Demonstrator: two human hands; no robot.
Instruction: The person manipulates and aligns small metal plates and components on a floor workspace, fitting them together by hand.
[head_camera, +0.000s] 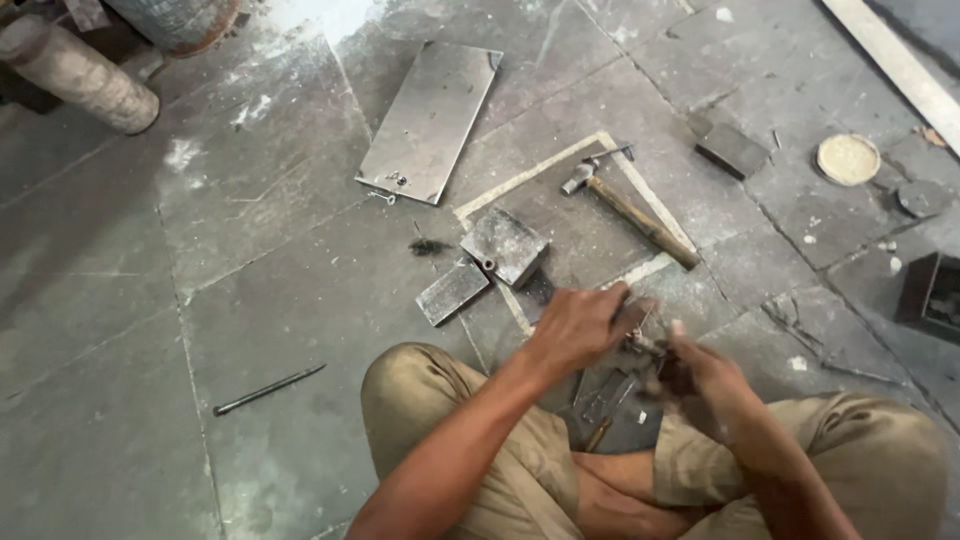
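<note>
I sit on a stone floor with my knees spread. My left hand (578, 325) and my right hand (695, 372) meet over a small metal part (640, 346) held between them; both are motion-blurred. Each hand's fingers are curled on the part. Under the hands lie flat metal pieces and a thin tool (603, 402). A hammer (632, 210) with a wooden handle lies just beyond my hands.
Two small metal plates (452, 291) (505, 245) lie ahead, a large metal sheet (432, 120) farther off. A dark rod (268, 389) lies at left. A metal block (732, 150), a round lid (848, 159) and a dark box (933, 297) are at right. Cylinders (80, 75) stand top left.
</note>
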